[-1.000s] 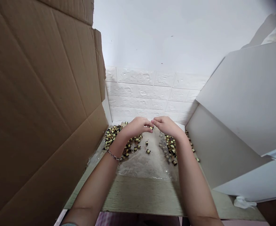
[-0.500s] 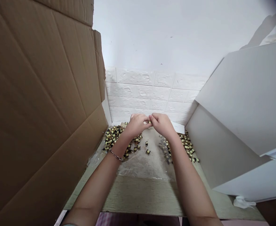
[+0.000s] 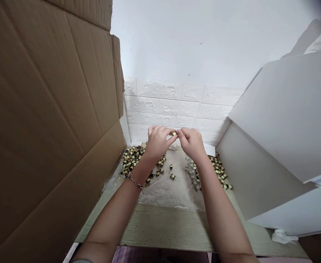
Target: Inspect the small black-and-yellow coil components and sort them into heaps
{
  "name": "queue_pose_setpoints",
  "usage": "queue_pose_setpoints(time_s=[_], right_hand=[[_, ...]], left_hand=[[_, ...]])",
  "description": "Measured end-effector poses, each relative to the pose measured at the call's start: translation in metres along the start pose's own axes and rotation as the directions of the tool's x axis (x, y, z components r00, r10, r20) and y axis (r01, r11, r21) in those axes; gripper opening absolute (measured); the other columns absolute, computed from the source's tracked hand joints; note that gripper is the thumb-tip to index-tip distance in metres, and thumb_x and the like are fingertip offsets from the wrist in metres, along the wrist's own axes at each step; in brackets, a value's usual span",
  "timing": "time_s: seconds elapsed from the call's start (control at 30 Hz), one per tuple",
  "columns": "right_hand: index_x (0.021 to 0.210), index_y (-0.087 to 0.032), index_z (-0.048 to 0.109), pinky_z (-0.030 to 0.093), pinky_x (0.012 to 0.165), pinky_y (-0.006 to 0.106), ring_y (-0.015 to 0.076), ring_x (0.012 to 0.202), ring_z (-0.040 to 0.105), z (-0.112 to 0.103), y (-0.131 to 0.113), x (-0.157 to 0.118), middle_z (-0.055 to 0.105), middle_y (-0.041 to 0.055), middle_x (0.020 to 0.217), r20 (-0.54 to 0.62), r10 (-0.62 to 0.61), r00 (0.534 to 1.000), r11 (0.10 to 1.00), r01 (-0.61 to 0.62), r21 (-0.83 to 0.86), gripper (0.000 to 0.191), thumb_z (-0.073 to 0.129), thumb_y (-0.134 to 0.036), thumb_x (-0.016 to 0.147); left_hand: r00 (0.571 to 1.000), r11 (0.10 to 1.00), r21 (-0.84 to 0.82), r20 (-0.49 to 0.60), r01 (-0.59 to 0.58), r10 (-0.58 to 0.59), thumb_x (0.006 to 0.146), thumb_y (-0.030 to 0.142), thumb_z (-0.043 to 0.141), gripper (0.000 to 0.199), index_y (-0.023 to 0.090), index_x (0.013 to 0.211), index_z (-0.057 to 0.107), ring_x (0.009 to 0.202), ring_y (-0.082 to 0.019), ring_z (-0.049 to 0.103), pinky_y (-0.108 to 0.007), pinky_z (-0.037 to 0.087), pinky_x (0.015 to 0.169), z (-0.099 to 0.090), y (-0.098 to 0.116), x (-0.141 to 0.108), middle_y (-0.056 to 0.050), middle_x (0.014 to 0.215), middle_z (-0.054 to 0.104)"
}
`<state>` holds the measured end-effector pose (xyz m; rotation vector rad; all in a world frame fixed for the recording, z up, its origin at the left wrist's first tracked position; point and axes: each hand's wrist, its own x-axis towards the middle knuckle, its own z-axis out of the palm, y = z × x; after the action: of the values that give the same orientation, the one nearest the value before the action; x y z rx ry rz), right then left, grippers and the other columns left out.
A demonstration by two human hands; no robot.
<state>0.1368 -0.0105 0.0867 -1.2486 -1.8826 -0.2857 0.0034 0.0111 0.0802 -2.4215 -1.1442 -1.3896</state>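
Note:
A small yellow-and-black transformer [image 3: 174, 134] is held up between my hands, above the far part of the table. My left hand [image 3: 158, 141] pinches it from the left between thumb and fingertips. From the right, my right hand [image 3: 192, 143] is closed, with its thumb and curled finger pressed at the transformer's right end; the exact spot they grip is too small to make out. Below my left wrist lies a heap of similar transformers [image 3: 131, 160]. Another heap [image 3: 219, 170] lies beyond my right forearm. Two loose transformers [image 3: 172, 176] rest between them.
Clear plastic sheeting [image 3: 166, 197] covers part of the wooden table [image 3: 166, 226]. A tall cardboard sheet [image 3: 53, 109] stands at the left, white panels [image 3: 283, 109] at the right. A white brick-patterned wall [image 3: 177, 107] closes the back. A crumpled white piece [image 3: 283, 236] lies at the right front.
Both hands have risen slightly with the transformer, which shows more clearly between them now. My left thumb and fingers are spread a little wider around it. The heaps look the same.

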Motion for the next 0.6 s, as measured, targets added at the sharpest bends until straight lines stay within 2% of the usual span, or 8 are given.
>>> queue_pose_setpoints(time_s=[0.13,0.23,0.33,0.47,0.6], right_hand=[[0.054,-0.019,0.035,0.026,0.059,0.027,0.0124,0.054,0.038,-0.002,0.000,-0.001,0.043,-0.0005,0.054,-0.076,-0.032,0.997,0.999,0.029,-0.041,0.033,0.034,-0.029,0.086],[0.060,-0.019,0.043,0.032,0.067,0.028,0.0157,0.072,0.046,-0.001,0.000,-0.001,0.052,0.0048,0.073,-0.137,-0.098,0.986,0.995,0.097,-0.014,0.028,0.035,-0.028,0.085],[0.065,-0.019,0.047,0.035,0.076,0.030,0.0172,0.085,0.047,0.000,0.001,-0.001,0.054,0.0074,0.091,-0.168,-0.115,0.979,0.988,0.131,0.085,0.025,0.035,-0.028,0.085],[0.062,-0.020,0.042,0.034,0.063,0.027,0.0144,0.066,0.045,0.003,0.002,-0.001,0.046,0.0021,0.064,-0.112,-0.044,0.993,0.978,0.066,0.196,0.028,0.034,-0.030,0.087],[0.057,-0.019,0.037,0.031,0.058,0.026,0.0124,0.058,0.039,0.005,0.002,-0.001,0.039,-0.0004,0.058,-0.079,0.050,0.996,0.951,-0.023,0.309,0.033,0.035,-0.037,0.086]], left_hand=[[0.999,0.998,0.012,0.002,-0.054,0.054,0.080,0.039,0.049,0.020,0.022,0.082,0.061,0.083,-0.015,0.053,-0.033,0.025,0.086,-0.003,0.002,0.000,0.001,0.082,0.063],[0.999,0.999,0.020,0.015,-0.043,0.043,0.081,0.039,0.048,0.022,0.022,0.082,0.061,0.083,-0.015,0.052,-0.034,0.024,0.087,-0.006,0.003,0.000,0.000,0.082,0.063],[0.999,0.999,-0.001,0.026,-0.038,0.038,0.081,0.039,0.048,0.021,0.022,0.081,0.060,0.084,-0.015,0.053,-0.033,0.023,0.088,-0.008,0.002,0.000,0.001,0.082,0.063],[0.999,0.999,-0.038,0.020,-0.034,0.034,0.080,0.037,0.049,0.018,0.022,0.082,0.060,0.085,-0.015,0.053,-0.033,0.023,0.089,-0.010,0.000,0.001,0.002,0.083,0.063],[1.000,0.998,-0.060,0.004,-0.004,0.004,0.079,0.037,0.051,0.018,0.023,0.083,0.060,0.086,-0.014,0.053,-0.033,0.024,0.089,-0.011,-0.001,0.002,0.002,0.085,0.063]])
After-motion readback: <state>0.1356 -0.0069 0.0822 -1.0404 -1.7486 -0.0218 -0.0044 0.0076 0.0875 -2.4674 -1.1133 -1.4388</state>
